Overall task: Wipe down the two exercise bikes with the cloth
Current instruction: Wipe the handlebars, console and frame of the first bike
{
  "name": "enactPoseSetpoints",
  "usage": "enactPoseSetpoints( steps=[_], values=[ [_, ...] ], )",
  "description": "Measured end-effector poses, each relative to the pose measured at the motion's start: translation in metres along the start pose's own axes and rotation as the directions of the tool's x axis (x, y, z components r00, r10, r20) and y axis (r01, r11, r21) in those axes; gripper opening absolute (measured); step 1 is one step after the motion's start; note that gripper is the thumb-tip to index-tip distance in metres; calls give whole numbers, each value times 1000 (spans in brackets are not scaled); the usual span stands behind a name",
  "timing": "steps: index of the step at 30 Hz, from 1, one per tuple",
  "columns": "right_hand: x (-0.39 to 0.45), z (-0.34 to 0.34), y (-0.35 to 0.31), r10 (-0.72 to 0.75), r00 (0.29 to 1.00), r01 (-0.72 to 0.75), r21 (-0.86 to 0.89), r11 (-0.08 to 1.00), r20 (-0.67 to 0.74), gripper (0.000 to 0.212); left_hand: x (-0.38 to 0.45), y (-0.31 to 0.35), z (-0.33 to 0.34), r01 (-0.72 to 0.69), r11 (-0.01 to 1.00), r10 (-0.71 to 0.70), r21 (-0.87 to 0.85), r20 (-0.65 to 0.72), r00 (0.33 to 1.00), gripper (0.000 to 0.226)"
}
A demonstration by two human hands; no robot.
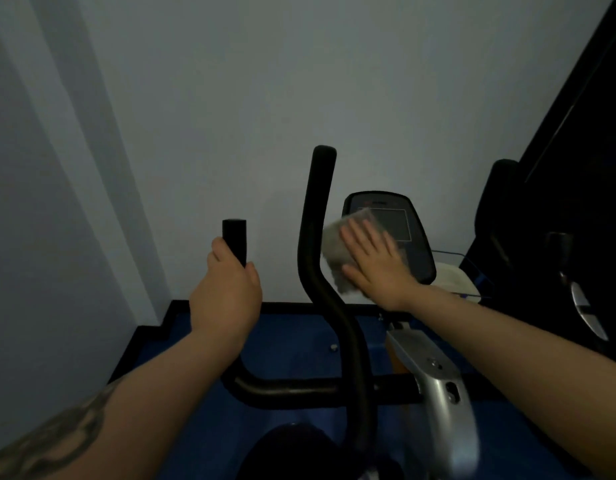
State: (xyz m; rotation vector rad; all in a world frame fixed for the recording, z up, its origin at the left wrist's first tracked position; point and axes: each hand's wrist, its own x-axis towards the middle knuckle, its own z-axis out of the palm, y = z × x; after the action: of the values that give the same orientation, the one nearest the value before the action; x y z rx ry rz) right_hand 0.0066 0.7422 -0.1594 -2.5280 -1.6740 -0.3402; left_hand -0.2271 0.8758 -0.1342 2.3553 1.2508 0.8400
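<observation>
Right hand [376, 263]: flat, fingers straight and spread, pressing the cloth against the console; bare forearm reaching in from lower right.
Left hand [227, 289]: curled round the left handlebar grip [234, 239], thumb and fingers wrapped just below its capped top; tattooed forearm coming in from lower left.
Cloth [339, 251]: grey, fuzzy-looking, crumpled, blurred at the edges; showing beyond the fingertips and to the left of the palm, spread over the left part of the console face.
Console [408, 223]: dark oval panel, tilted back, with a pale-outlined rectangular screen; small markings above the screen too blurred to read.
Handlebar [313, 258]: black, padded-looking tube; right upright rising in a curve just left of the cloth, joined low down to a crossbar running toward the left grip.
Frame [438, 382]: silver-grey stem under the console, sloping down to lower right, with bolts on its face.
Second bike [500, 216]: dark shape at far right, close to the first, details lost in shadow.
Floor [292, 337]: blue, edged with a black skirting.
Wall [230, 98]: plain, pale grey, dimly lit.
</observation>
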Motion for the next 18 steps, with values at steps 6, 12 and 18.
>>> enactPoseSetpoints(
  steps=[6, 12, 18],
  values=[
    [-9, -13, 46, 333, 943, -334, 24, 942, 26, 66, 0, 1, 2, 18, 1000, -18, -13, -16, 1000, 43],
    [-24, -6, 24, 93, 984, -86, -52, 995, 154, 71, 0, 2, -2, 28, 998, -29, -55, -4, 1000, 40],
    [27, -21, 12, 573, 810, -583, 70, 809, 120, 71, 0, 5, -4, 54, 998, -52, -36, 34, 998, 41]
  ],
)
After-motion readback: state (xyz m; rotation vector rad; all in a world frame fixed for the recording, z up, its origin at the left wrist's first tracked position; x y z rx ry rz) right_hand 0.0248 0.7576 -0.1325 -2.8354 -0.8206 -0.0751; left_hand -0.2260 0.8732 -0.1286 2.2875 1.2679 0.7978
